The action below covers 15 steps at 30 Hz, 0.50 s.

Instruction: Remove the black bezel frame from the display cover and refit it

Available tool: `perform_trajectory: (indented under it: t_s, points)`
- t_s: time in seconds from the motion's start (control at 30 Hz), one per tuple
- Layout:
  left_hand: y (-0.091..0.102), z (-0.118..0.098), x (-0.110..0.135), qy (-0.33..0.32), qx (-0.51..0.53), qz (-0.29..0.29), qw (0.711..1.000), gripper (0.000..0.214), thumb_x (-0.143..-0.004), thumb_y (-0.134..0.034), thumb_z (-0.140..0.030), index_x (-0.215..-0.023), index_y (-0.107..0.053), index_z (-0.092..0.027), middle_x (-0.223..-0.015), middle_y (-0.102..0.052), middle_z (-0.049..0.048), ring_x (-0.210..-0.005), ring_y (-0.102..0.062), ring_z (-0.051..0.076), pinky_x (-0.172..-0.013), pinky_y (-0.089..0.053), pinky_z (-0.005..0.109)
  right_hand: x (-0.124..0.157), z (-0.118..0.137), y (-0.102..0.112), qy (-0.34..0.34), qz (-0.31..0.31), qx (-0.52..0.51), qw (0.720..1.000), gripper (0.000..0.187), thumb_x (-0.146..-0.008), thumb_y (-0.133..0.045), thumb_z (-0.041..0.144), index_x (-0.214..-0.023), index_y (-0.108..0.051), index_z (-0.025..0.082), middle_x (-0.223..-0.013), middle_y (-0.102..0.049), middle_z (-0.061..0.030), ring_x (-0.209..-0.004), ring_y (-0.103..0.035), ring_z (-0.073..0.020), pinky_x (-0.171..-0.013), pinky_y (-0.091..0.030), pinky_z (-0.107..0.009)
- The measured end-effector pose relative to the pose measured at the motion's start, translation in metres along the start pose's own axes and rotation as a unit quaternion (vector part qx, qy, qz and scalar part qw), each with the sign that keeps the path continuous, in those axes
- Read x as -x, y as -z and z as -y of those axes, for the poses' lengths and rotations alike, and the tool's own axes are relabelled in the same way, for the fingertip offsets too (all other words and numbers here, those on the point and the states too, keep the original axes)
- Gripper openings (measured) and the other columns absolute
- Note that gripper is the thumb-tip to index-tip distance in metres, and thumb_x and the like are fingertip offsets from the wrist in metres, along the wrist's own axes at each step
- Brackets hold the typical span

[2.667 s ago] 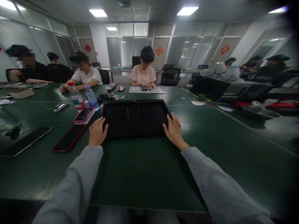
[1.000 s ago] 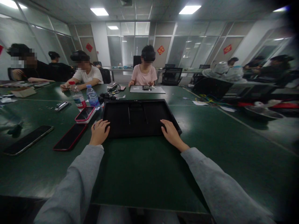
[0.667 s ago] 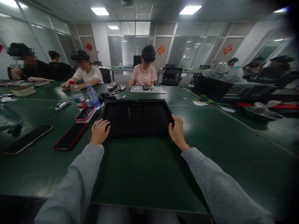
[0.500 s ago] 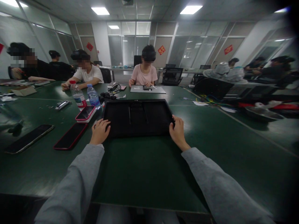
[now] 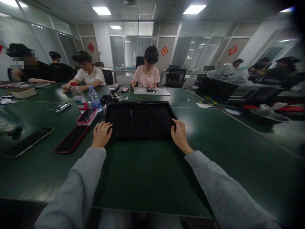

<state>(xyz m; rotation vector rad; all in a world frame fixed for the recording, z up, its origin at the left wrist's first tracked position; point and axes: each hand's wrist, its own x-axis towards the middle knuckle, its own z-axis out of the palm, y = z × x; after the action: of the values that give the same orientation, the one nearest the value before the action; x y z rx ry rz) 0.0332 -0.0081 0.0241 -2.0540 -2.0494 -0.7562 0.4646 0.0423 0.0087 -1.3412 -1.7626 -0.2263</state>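
A shallow black tray-like panel (image 5: 119, 125) with raised rims lies on the green table in front of me. Two thin parallel bars run along its inner face from the far edge. At its left rim, my left hand (image 5: 102, 133) is closed over the side, fingertips reaching inside. My right hand (image 5: 179, 135) grips the opposite rim with bent fingers, thumb toward the inside. The outer faces of the rims under both palms are hidden.
Left of the panel are a red-edged phone (image 5: 71, 140), a pink-edged phone (image 5: 87, 116), a dark phone (image 5: 30, 141) and two bottles (image 5: 95, 98). Cables (image 5: 115, 92) lie behind it. A metal bowl (image 5: 269, 117) stands right. A person (image 5: 146, 74) sits opposite.
My right hand has shifted slightly left, its fingers further over the panel's rim. My left hand and the panel are in nearly the same place.
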Motion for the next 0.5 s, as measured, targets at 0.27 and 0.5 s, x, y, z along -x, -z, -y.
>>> perform_trajectory:
  t_s: [0.27,0.5]
  points:
    - [0.0013,-0.0011,0.0001,-0.005,0.001,-0.004,1.0,0.036,-0.095,-0.043,-0.033,-0.123,-0.065,-0.028,-0.14,-0.06,0.0063,-0.14,-0.039,0.027,-0.109,-0.031,0.055,0.0061,-0.0041,-0.0038,0.023,0.154,0.092,0.984,0.042,-0.096,-0.033,0.028,-0.126,-0.06,0.015,-0.122,-0.057,-0.017,-0.115,-0.051,-0.0321,-0.091,-0.05,-0.05]
    - [0.0014,-0.0013,0.0001,-0.002,0.002,0.0,1.0,0.036,-0.096,-0.042,-0.033,-0.123,-0.065,-0.028,-0.14,-0.06,0.006,-0.14,-0.039,0.027,-0.11,-0.031,0.055,0.0059,-0.0037,-0.0013,0.034,0.155,0.1,0.982,0.044,-0.097,-0.03,0.029,-0.126,-0.061,0.017,-0.123,-0.057,-0.0167,-0.115,-0.051,-0.0326,-0.088,-0.051,-0.05]
